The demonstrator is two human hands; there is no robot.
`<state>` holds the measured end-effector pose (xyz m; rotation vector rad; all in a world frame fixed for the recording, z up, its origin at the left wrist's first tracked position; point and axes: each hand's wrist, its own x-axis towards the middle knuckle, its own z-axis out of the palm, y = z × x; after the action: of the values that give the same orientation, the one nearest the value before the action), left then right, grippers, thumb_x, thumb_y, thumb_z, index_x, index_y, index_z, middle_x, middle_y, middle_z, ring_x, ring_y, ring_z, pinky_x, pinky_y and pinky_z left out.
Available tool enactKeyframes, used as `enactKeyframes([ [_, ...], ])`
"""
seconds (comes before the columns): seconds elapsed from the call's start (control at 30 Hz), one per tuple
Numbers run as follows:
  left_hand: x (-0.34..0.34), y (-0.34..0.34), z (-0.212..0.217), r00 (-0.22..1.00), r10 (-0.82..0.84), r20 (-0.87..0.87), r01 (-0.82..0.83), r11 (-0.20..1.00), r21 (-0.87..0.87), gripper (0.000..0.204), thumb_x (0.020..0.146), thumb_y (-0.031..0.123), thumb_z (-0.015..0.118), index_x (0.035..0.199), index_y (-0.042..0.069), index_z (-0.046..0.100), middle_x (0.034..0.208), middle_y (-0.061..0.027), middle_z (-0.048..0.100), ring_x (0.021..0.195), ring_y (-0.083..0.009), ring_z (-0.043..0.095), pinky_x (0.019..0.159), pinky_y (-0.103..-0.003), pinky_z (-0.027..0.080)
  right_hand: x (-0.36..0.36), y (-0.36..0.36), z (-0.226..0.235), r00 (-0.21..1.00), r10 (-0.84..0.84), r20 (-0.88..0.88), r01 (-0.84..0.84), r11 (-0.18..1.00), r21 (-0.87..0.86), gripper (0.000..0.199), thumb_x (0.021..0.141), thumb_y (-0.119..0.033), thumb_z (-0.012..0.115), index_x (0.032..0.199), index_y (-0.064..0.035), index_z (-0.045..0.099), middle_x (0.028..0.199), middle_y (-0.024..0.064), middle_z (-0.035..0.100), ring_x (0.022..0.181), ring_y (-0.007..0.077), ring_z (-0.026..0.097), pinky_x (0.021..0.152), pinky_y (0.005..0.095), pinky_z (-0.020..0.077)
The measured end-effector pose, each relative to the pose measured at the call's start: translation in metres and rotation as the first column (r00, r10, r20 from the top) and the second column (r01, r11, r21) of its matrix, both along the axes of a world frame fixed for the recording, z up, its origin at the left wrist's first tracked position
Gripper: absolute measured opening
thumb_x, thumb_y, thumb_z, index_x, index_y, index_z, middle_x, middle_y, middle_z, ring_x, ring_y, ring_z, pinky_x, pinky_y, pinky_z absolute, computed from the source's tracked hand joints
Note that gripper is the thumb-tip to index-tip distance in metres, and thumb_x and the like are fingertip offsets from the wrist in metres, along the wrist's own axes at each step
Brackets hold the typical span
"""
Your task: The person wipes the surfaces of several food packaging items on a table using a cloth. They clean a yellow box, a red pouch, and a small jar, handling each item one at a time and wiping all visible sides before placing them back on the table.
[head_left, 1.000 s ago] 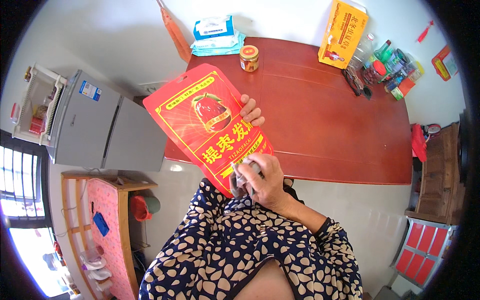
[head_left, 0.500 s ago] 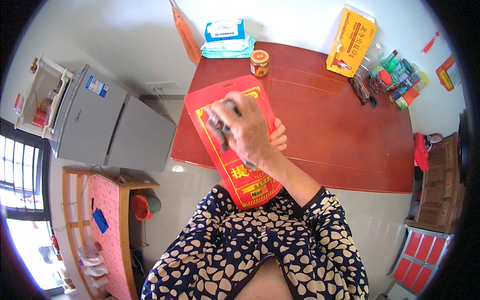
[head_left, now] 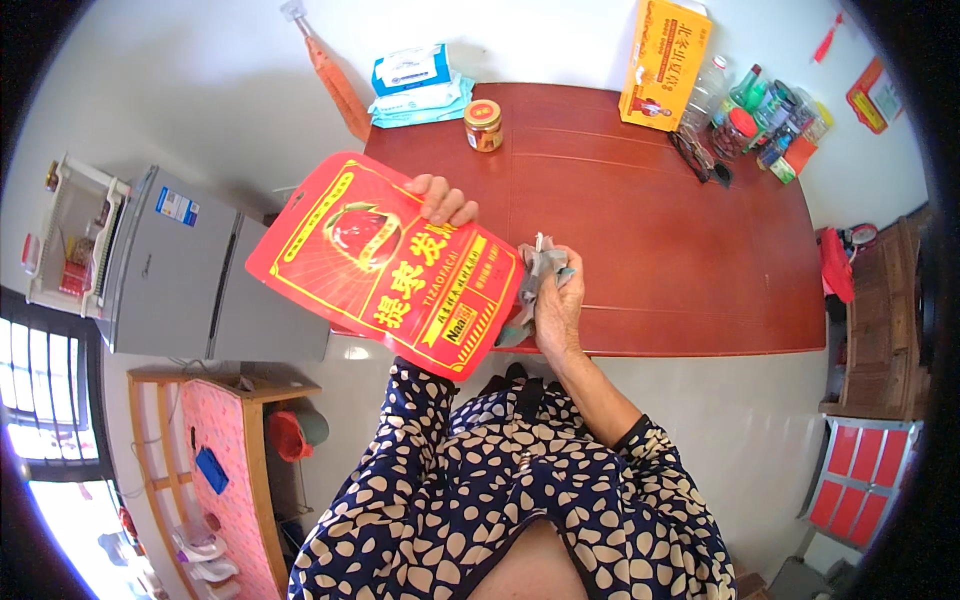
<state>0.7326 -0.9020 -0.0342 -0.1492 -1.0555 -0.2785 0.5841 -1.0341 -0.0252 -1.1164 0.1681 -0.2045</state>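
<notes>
A flat red bag [head_left: 385, 265] with yellow print and a pictured red fruit is held up and tilted over the table's near left edge. Behind it, my left hand [head_left: 443, 200] grips its upper right edge, with only the fingers curled over the front showing. To the right of the bag, my right hand [head_left: 562, 300] is closed round a crumpled grey cloth [head_left: 540, 280], part of which hangs down by the bag's lower right corner. The right hand seems apart from the bag's printed face.
The red-brown table [head_left: 650, 260] bears a lidded jar [head_left: 483, 126], stacked wipe packs [head_left: 420, 85], a yellow box [head_left: 665, 65], and several bottles and jars [head_left: 760, 115] with dark glasses [head_left: 695, 155]. A grey refrigerator [head_left: 190, 270] stands left.
My right hand with the cloth has come off the bag's face and moved right. The bag has shifted left and turned, its printed front now in plain sight.
</notes>
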Motion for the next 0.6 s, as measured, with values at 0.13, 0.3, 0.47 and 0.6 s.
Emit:
enactKeyframes([
  [0.13, 0.008, 0.001, 0.005, 0.998, 0.067, -0.018, -0.068, 0.996, -0.049, 0.036, 0.091, 0.028, 0.062, 0.115, 0.004, 0.051, 0.088, -0.0035, 0.059, 0.085, -0.0148, 0.06, 0.08, -0.031, 0.046, -0.01, 0.017, -0.001, 0.982, 0.061, 0.177, -0.051, 0.997, -0.058, 0.032, 0.091, -0.012, 0.061, 0.118, -0.0071, 0.044, 0.102, 0.0032, 0.054, 0.091, 0.0113, 0.056, 0.077, 0.0265, 0.0513],
  [0.3, 0.016, 0.01, 0.005, 0.989, 0.145, 0.042, -0.141, 0.987, -0.078, 0.029, 0.095, 0.024, 0.055, 0.114, 0.002, 0.05, 0.087, -0.0042, 0.058, 0.084, -0.0155, 0.06, 0.078, -0.031, 0.046, -0.037, 0.025, 0.026, 0.884, 0.159, 0.439, 0.183, 0.748, -0.638, 0.036, 0.077, -0.016, 0.073, 0.105, -0.0038, 0.054, 0.095, 0.0115, 0.048, 0.088, 0.0261, 0.054, 0.075, 0.034, 0.0494],
  [0.47, 0.02, 0.025, 0.003, 0.989, 0.141, 0.035, -0.138, 0.988, -0.066, 0.027, 0.095, 0.023, 0.053, 0.112, 0.002, 0.051, 0.087, -0.0042, 0.058, 0.083, -0.0155, 0.059, 0.077, -0.03, 0.046, -0.062, 0.018, 0.041, 0.75, 0.48, 0.454, -0.022, 0.705, -0.709, 0.025, 0.079, -0.009, 0.068, 0.101, -0.0048, 0.057, 0.097, 0.0124, 0.055, 0.093, 0.0258, 0.057, 0.074, 0.0366, 0.0505],
  [0.6, 0.013, 0.033, -0.003, 0.989, 0.147, 0.013, -0.146, 0.988, -0.055, 0.026, 0.096, 0.022, 0.052, 0.111, 0.002, 0.051, 0.086, -0.0042, 0.058, 0.082, -0.0155, 0.059, 0.076, -0.03, 0.046, -0.031, 0.002, 0.028, 0.943, 0.18, 0.28, -0.071, 0.93, -0.36, 0.019, 0.085, -0.005, 0.061, 0.103, -0.0029, 0.055, 0.094, 0.0093, 0.059, 0.083, 0.0182, 0.059, 0.07, 0.0306, 0.0492],
])
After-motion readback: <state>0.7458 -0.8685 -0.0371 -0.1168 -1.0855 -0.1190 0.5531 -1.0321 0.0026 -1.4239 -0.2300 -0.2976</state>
